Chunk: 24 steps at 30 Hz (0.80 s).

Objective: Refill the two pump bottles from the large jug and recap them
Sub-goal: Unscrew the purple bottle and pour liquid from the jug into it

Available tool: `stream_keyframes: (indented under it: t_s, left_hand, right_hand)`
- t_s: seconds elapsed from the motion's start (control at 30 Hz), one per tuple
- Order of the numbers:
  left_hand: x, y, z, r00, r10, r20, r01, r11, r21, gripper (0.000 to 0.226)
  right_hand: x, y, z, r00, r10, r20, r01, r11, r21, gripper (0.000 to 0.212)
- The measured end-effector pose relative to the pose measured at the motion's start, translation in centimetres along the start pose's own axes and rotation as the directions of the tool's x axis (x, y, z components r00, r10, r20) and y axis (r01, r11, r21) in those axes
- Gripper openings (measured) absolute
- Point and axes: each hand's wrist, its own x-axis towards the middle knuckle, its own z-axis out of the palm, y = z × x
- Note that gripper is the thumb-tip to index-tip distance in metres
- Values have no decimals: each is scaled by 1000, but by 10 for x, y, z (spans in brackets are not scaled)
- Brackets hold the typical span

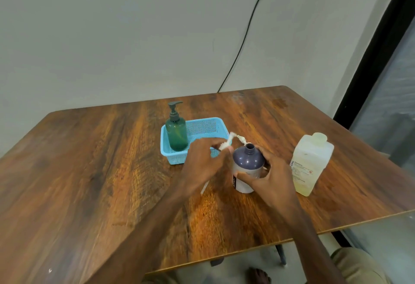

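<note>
Fingers of the left hand pinch the white pump head, its tube trailing toward seven o'clock. The right hand curls round the open purple bottle. The tube may drip on the table, or a careless swing could tip the jug at three o'clock.

One wide-angle camera is sitting on the person's head, looking forward and down across the wooden table toward the grey wall behind it. It is riding close over the near edge, so both forearms are filling the lower view, the left hand pinching a white pump and the right hand gripping the purple bottle just right of centre. A dark window frame is slanting down the right side.
</note>
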Motion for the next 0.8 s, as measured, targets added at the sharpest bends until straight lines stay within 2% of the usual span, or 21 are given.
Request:
stream_keyframes:
  t_s: [0.17, 0.3, 0.43, 0.57, 0.67, 0.73, 0.8]
  left_hand:
    - [-10, -25, 26, 986, -166, 28, 159, 974, 162, 31]
    - [-10, -28, 43, 984, -177, 14, 164, 937, 310, 28]
    - [-8, -27, 51, 987, -159, 4, 148, 925, 349, 29]
    - [-13, -24, 50, 993, -111, 31, 90, 915, 393, 29]
    - [-20, -20, 42, 998, -19, 55, -6, 900, 435, 25]
    - [-24, -20, 35, 992, 73, 105, -113, 886, 449, 36]
    - [-30, -19, 28, 977, 151, 151, -200, 899, 391, 61]
  right_hand:
    - [1, 7, -10, 1000, 25, -12, -25, 999, -21, 87]
    - [1, 7, -11, 999, 42, -14, -42, 999, -16, 89]
    - [1, 8, -11, 999, 34, -5, -34, 999, -12, 89]
    - [0, 6, -12, 1000, 28, 5, -28, 1000, 2, 87]
    - [-1, 5, -11, 1000, 3, -11, -3, 1000, 11, 81]
    - [-3, 4, -12, 1000, -6, -22, 7, 1000, 13, 81]
    - [-3, 4, -12, 1000, -12, -27, 12, 1000, 17, 84]
